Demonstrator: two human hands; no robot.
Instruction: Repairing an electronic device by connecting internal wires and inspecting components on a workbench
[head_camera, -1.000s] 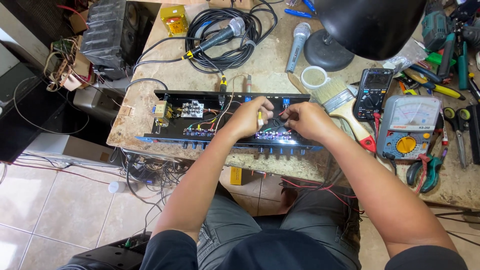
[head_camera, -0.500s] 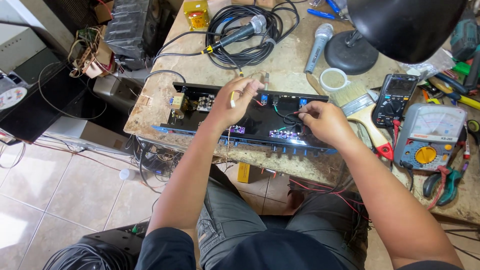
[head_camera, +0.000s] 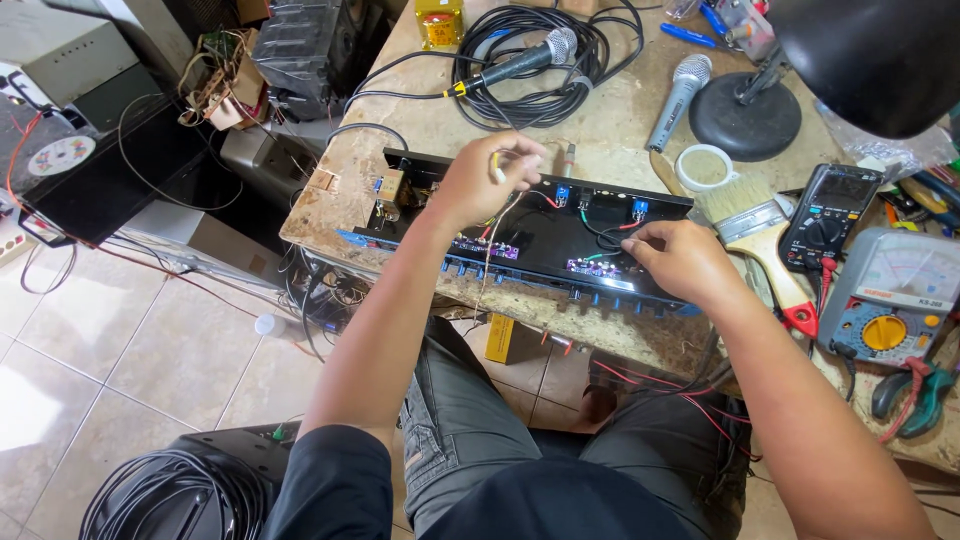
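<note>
In the open chassis (head_camera: 560, 235), both hands (head_camera: 480, 180) work wires (head_camera: 600, 235).

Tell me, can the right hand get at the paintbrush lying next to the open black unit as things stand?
Probably yes. The right hand rests on the open black unit, and the paintbrush lies just beside it on the bench with nothing on top of it. Its fingers touch the wiring and appear to hold nothing.

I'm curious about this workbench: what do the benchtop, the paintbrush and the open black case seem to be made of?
Benchtop: looks like chipboard, speckled tan, edge crumbling. Paintbrush: pale bristles, apparently a wooden handle with a red tip. Open black case: probably painted sheet metal, thin and matte, though I can't be sure.
</note>
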